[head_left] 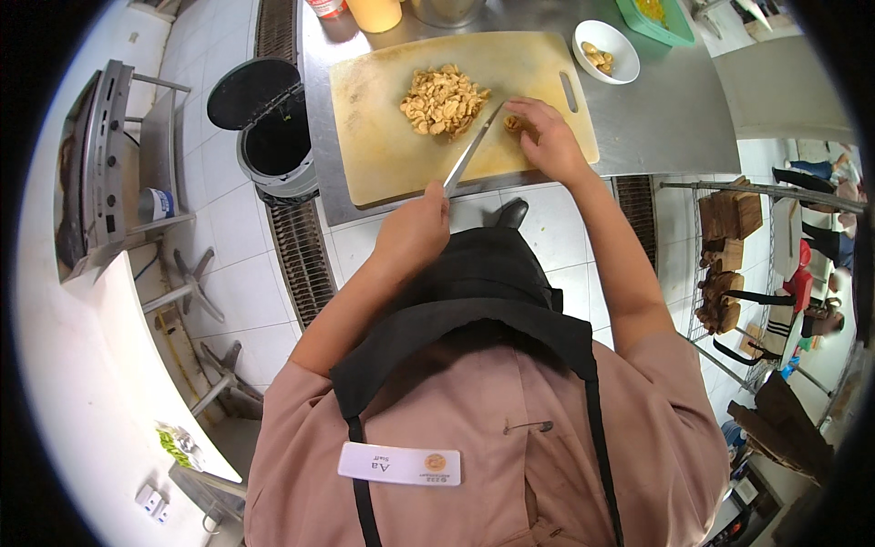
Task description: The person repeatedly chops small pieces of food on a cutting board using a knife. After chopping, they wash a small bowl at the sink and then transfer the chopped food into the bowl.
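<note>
A pile of food [444, 102] is on the board [374, 159], on the surface [679, 132]. A bowl [625, 44] is right of the board, a bin [297, 185] left of the surface.

This is plainly a commercial kitchen. A cutting board [378, 159] covers the stainless-steel worktable [679, 123], and a drain grate [303, 260] crosses the tiled floor [226, 219].

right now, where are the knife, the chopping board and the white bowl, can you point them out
Knife [468, 158]: head view, on the middle of the blade.
Chopping board [524, 68]: head view, on its bare upper part.
White bowl [626, 54]: head view, on its bare inner wall.
</note>
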{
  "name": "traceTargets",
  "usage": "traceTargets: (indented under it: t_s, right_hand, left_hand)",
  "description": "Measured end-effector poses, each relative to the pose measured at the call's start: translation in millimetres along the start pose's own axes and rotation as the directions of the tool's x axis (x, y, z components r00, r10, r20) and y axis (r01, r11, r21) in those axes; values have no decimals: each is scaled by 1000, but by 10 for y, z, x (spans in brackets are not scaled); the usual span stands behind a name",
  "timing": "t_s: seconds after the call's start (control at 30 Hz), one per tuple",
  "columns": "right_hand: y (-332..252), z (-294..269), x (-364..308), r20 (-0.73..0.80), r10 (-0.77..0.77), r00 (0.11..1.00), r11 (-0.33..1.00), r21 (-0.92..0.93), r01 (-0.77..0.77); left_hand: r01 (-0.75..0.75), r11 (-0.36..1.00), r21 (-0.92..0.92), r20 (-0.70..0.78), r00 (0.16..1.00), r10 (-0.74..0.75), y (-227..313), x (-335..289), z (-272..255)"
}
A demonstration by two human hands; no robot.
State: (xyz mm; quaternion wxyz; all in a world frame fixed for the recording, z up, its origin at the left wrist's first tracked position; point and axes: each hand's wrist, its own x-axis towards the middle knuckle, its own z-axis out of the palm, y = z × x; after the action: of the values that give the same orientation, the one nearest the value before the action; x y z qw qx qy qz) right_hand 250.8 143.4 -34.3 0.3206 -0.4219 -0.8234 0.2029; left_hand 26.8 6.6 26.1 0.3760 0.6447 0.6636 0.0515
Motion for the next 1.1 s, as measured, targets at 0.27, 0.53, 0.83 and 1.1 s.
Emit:
traceTargets:
  t_s: [0.27, 0.53, 0.83, 1.1]
  right_hand:
    - [26, -2, 126, 293, 17, 956, 996, 84, -43]
    - [-128, 137, 35, 107, 196, 975, 970, 121, -208]
    - [-108, 217, -38, 12, 261, 965, 956, 133, -260]
    - [-159, 207, -77, -20, 305, 952, 941, 158, -299]
  left_hand:
    - [-8, 999, 42, -51, 999, 10, -123, -4, 78]
    - [-2, 995, 104, -75, 997, 10, -220, 8, 212]
    - [-55, 994, 93, -61, 996, 61, -101, -60, 214]
    - [-91, 987, 134, -105, 989, 106, -108, 187, 290]
